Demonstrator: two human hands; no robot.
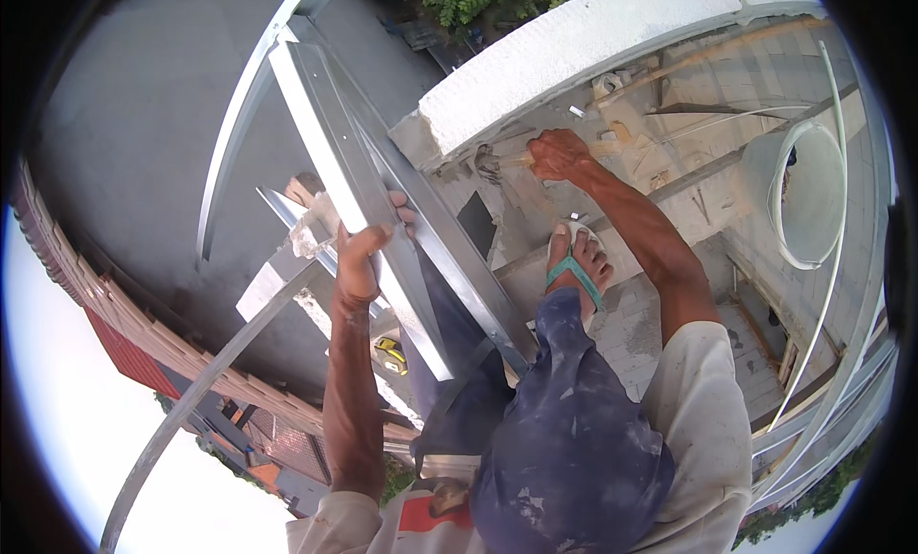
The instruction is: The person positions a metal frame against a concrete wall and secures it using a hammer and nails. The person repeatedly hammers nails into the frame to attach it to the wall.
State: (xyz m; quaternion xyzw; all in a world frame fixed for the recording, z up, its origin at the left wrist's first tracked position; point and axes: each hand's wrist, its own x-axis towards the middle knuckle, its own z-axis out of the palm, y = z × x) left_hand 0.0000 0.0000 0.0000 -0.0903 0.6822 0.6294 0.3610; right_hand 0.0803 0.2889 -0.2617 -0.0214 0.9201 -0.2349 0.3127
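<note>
My left hand [361,258] is wrapped round a shiny metal channel [325,133], its fingertips showing over the far side. The channel stands tilted, running from the upper left down toward my lap. Right beside it lies a second metal channel [459,238], roughly alongside. To the right, my right hand [559,155] is closed round the pale wooden handle of what looks like a hammer [488,162]. The tool's head is blurred, close to the right side of the metal channels and apart from my left hand.
My sandalled foot [574,258] rests on a ledge below my right hand. A white bucket [811,195] stands at the right. A yellow tape measure [390,355] lies near my left forearm. Long metal strips [239,124] curve across the left. A white block wall [574,47] spans the top.
</note>
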